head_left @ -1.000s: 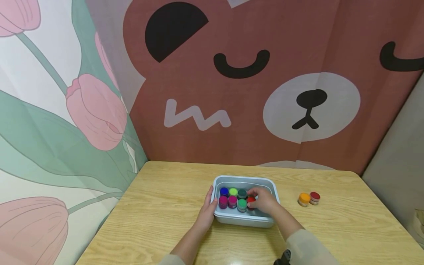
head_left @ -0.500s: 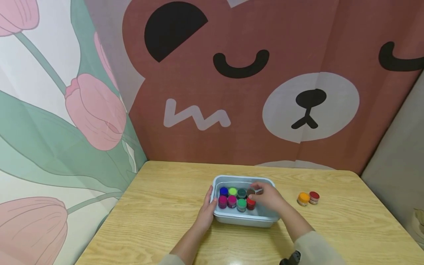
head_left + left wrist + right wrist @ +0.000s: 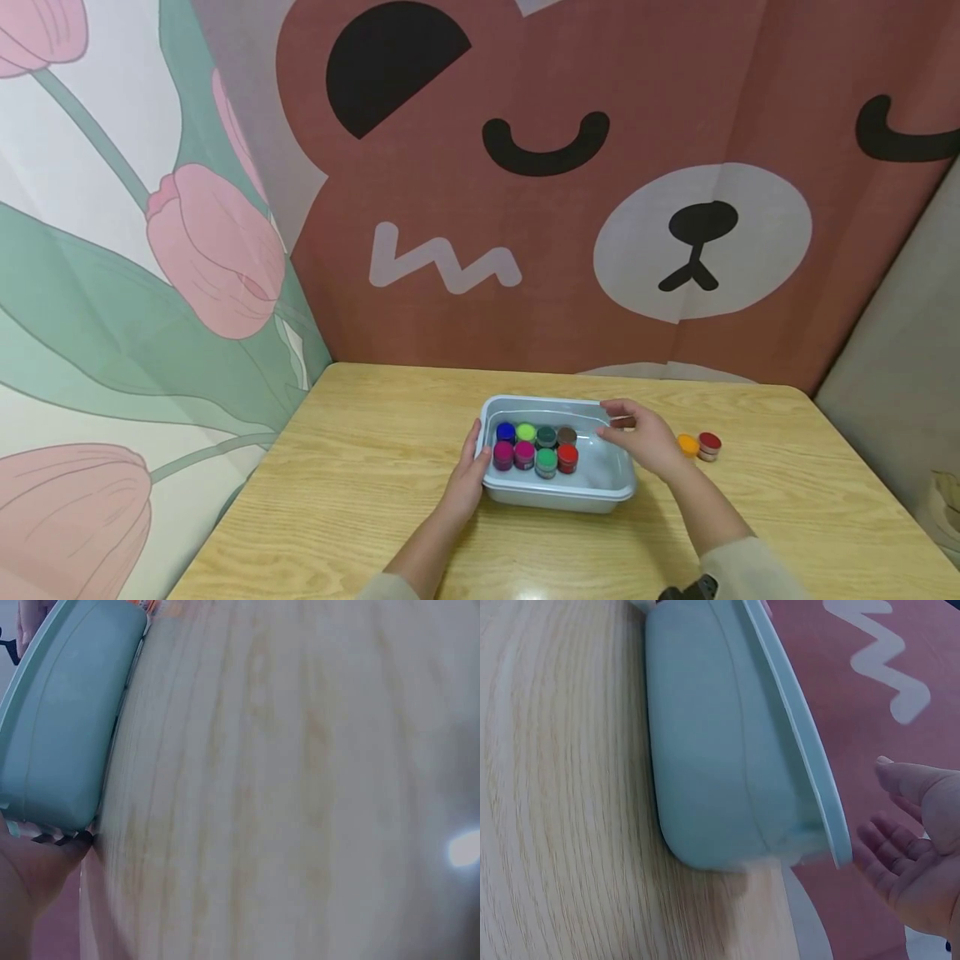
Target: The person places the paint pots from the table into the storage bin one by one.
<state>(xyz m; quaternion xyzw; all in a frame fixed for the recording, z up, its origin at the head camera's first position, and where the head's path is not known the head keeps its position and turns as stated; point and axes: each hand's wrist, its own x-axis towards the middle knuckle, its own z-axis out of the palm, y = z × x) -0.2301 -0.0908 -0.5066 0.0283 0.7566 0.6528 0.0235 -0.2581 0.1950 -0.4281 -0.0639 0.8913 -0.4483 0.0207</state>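
A light blue plastic box [image 3: 558, 492] stands on the table, with several small lidded jars in its left part. Its back row has blue [image 3: 506, 432], lime, dark green and brown [image 3: 567, 437] lids; the front row has two magenta ones, a green one [image 3: 547, 461] and a red one [image 3: 567, 457]. My left hand [image 3: 463, 479] holds the box's left end, thumb at the rim and fingers along the outer wall. Over the right rim hovers my right hand [image 3: 647, 437], fingers spread loosely and holding nothing; the right wrist view shows its palm beside the rim [image 3: 810, 742].
On the wooden table [image 3: 390, 417], right of the box, sit an orange-lidded jar [image 3: 687, 445], partly behind my right hand, and a dark red-lidded jar [image 3: 709, 446]. A bear-print curtain [image 3: 450, 333] hangs behind the table; a tulip-print one [image 3: 217, 250] hangs at left.
My right hand has let go of the brown-lidded jar at the right end of the back row and moved right to the box's rim. The left hand stays at the box.
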